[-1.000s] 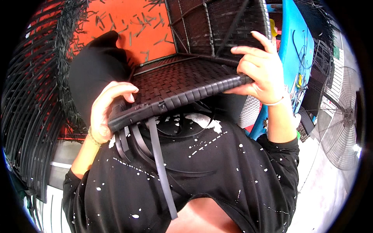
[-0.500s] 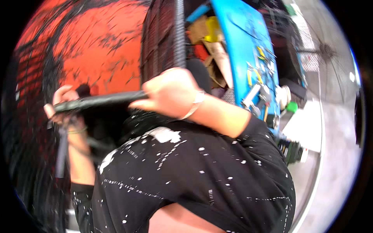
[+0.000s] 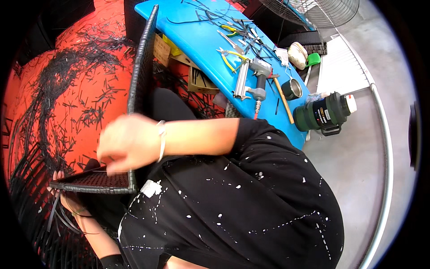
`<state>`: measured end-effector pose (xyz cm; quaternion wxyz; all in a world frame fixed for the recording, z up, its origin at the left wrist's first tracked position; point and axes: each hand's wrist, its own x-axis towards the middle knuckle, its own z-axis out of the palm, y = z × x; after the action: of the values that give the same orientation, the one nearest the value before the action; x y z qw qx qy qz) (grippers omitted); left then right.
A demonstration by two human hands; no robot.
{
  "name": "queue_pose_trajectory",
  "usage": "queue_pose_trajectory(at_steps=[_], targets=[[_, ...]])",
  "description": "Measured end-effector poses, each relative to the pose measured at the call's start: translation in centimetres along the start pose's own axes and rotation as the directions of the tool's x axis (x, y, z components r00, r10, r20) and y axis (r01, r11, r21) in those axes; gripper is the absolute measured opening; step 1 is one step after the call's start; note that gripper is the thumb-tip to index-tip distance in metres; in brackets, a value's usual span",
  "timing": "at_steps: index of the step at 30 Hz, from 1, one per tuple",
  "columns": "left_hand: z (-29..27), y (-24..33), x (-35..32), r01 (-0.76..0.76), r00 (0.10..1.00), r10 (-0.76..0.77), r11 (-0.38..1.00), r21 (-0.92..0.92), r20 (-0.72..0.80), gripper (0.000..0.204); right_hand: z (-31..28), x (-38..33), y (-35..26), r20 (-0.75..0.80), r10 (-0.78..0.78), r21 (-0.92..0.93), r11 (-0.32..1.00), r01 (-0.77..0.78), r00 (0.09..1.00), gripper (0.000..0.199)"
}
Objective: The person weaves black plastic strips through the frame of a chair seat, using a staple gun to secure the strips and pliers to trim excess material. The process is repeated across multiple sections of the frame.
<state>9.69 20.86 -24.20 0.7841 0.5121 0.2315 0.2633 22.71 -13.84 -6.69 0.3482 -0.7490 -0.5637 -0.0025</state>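
A dark woven wicker piece (image 3: 96,189) with two sides meeting at a corner stands in front of my body. One side runs away from me and the other reaches to the left. My left hand (image 3: 66,199) grips the left end, fingers showing behind its rim. Loose black flat strips (image 3: 54,215) dangle beside that hand. My right hand (image 3: 130,141), wearing a pale wristband, is over the wicker near the corner. Its fingers are curled and slightly blurred; whatever they may hold is hidden.
A blue table (image 3: 192,42) at the upper right bears pliers (image 3: 230,60), an air stapler (image 3: 260,76), a hammer (image 3: 284,101) and a metal cup (image 3: 292,88). Near its edge is a green flask (image 3: 320,114). Black scraps litter the red floor covering (image 3: 85,114). A fan (image 3: 309,11) stands behind.
The wicker has turned and shifted left and down in view. My right hand has left its rim and moved left to the corner. My left hand keeps hold of the left end.
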Motion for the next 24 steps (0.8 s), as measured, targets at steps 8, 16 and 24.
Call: queue_pose_trajectory(at_steps=[8, 16, 24], targets=[[-6.1, 1.7, -7.8, 0.215, 0.95, -0.114, 0.913, 0.346, -0.291, 0.052, -20.2, -16.2, 22.5, -0.693, 0.486, -0.168, 0.61, -0.774, 0.533, 0.023], [-5.4, 3.6, -12.8, 0.264, 0.935, -0.182, 0.931, 0.253, -0.305, 0.044, -30.9, -30.7, 39.0, -0.362, 0.888, -0.693, -0.054, -0.719, 0.282, 0.034], [-1.3, 7.3, -14.0, 0.233, 0.877, -0.027, 0.898, 0.374, -0.48, 0.034, -31.4, -31.8, 40.7, -0.675, 0.663, -0.614, -0.262, -0.744, 0.323, 0.033]])
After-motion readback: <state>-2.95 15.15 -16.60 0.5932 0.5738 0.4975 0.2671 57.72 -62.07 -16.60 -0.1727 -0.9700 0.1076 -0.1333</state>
